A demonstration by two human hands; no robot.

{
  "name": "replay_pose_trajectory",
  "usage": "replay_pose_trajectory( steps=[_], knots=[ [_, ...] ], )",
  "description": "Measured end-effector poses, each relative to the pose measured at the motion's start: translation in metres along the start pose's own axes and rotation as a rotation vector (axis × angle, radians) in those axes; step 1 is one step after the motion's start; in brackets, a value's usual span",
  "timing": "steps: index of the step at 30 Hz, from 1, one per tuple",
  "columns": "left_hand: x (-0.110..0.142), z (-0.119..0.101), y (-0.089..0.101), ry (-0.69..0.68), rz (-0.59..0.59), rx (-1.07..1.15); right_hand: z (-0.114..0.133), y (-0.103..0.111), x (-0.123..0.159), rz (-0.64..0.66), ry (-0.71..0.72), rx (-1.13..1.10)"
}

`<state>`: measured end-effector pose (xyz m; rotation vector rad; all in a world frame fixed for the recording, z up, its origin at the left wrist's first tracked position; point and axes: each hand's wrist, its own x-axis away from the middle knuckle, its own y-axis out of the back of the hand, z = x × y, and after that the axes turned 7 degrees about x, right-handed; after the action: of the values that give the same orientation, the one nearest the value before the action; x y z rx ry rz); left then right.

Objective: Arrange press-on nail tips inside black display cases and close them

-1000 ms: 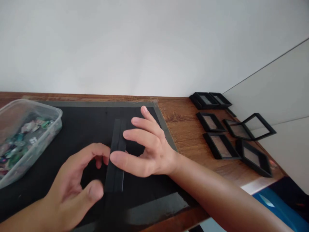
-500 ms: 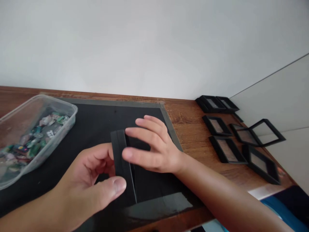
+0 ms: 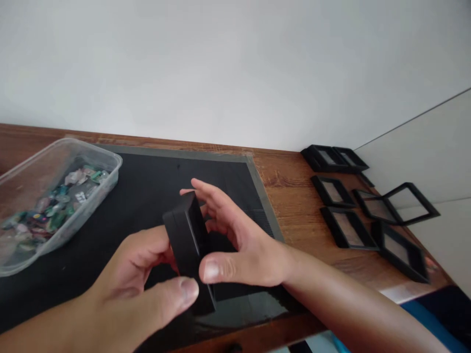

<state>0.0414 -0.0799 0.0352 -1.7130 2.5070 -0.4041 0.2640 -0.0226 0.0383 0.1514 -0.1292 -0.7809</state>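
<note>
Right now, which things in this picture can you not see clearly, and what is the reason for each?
Head view only:
- Black frame case: its lower end and far face are covered by the left hand and right hand.
- Small pieces in the plastic tub: too small and blurred to identify; the tub is cut off by the left edge.
- Black mat: the part under the hands is hidden.
- Blue object: cut off at the bottom edge.

two hands (image 3: 140, 279) (image 3: 239, 240), one black case (image 3: 188, 245) between them, six frames (image 3: 333, 191) at three o'clock, one tub (image 3: 55, 196) at ten o'clock.
</note>
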Motion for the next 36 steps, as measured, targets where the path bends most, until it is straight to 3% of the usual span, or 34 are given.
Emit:
replay_pose_trajectory(
  steps=[4, 8, 15, 22, 36],
  knots=[
    [0.009, 0.006, -0.002, -0.039, 0.081, -0.042, 0.009, -0.012, 0.002, 0.057, -0.013, -0.071],
    [0.012, 0.006, 0.000, -0.072, -0.063, -0.085, 0.014, -0.016, 0.001, -0.010, -0.044, -0.026],
    [-0.007, -0.012, -0.015, 0.055, -0.180, 0.215, 0.017, -0.017, 0.001, -0.065, -0.099, -0.022],
    [-0.004, -0.005, -0.013, 0.106, -0.131, 0.314, 0.024, -0.011, 0.001, -0.159, -0.157, 0.035],
    [-0.001, -0.007, -0.019, 0.087, -0.150, 0.229, 0.032, -0.003, 0.004, -0.072, -0.188, 0.033]
  ],
)
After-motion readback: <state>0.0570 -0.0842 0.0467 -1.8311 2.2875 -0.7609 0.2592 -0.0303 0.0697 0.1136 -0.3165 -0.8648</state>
